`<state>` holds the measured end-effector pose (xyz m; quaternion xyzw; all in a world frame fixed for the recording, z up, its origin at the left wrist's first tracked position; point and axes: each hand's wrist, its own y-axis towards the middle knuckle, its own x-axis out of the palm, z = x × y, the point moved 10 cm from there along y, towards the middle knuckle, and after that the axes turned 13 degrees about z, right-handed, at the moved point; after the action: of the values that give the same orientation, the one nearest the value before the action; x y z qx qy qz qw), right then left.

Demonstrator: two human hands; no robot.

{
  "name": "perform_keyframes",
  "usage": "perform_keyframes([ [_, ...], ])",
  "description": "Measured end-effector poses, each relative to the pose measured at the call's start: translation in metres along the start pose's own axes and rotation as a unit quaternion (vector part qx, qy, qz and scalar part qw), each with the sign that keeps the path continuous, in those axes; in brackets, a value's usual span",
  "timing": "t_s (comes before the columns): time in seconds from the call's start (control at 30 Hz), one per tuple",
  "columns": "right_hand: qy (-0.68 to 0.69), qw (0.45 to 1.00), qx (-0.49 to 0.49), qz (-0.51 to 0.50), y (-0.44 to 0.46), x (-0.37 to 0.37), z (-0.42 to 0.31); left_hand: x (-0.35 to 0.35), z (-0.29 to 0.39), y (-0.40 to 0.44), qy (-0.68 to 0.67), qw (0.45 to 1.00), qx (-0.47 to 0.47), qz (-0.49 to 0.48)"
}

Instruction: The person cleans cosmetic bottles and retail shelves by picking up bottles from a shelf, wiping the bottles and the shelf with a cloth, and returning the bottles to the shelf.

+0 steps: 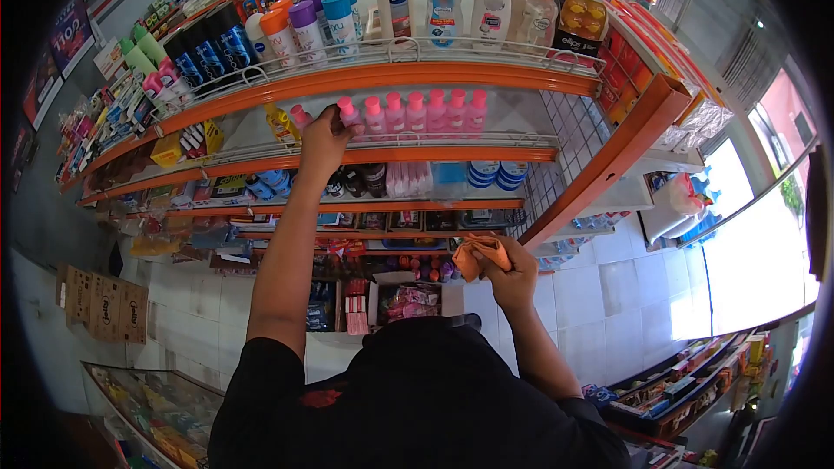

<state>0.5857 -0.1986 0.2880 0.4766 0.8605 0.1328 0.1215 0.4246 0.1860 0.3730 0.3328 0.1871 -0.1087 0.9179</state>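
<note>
My left hand [325,144] reaches onto the second shelf, its fingers and thumb closed around a pink bottle [347,109] with a pink cap. To its right stands a row of several matching pink bottles [416,111]. Another pink bottle [301,116] is just left of the hand, and beyond it is a yellow bottle [281,125]. My right hand [514,276] is held lower, in front of the shelves, gripping a folded orange cloth [480,257].
An orange shelf edge [373,72] with a wire rail runs above the pink bottles, with lotion bottles [444,2] on top. An orange post [608,156] rises at right. Boxes of packets [408,302] sit low down. A cardboard box [104,306] stands at left.
</note>
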Motion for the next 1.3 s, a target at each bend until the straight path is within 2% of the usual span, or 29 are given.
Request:
perform_keyframes([
  [0.27,-0.01,1.0,-0.002,-0.006,0.002,0.007,0.001,-0.003,0.004,-0.004,0.046,0.998,-0.016,-0.036],
  [0.37,-0.014,1.0,-0.005,-0.008,0.002,0.009,0.006,-0.001,-0.01,-0.004,-0.049,0.998,-0.022,-0.021],
  [0.87,-0.031,0.999,0.016,-0.014,0.007,0.018,0.013,0.004,-0.011,-0.002,-0.022,1.0,0.011,-0.007],
  [1.17,-0.033,0.999,0.012,-0.021,0.018,0.03,-0.006,-0.002,0.001,-0.006,-0.052,0.998,-0.014,-0.025],
  [1.2,-0.035,0.999,0.012,-0.024,0.019,0.034,-0.009,-0.008,0.007,-0.007,-0.06,0.998,0.019,-0.001],
  [1.27,-0.063,0.997,-0.051,-0.02,0.024,0.036,-0.008,-0.022,0.016,-0.013,-0.074,0.993,0.085,0.047],
  [1.3,-0.076,0.993,-0.084,-0.016,0.026,0.038,-0.009,-0.036,0.009,-0.018,-0.071,0.992,0.05,0.088],
])
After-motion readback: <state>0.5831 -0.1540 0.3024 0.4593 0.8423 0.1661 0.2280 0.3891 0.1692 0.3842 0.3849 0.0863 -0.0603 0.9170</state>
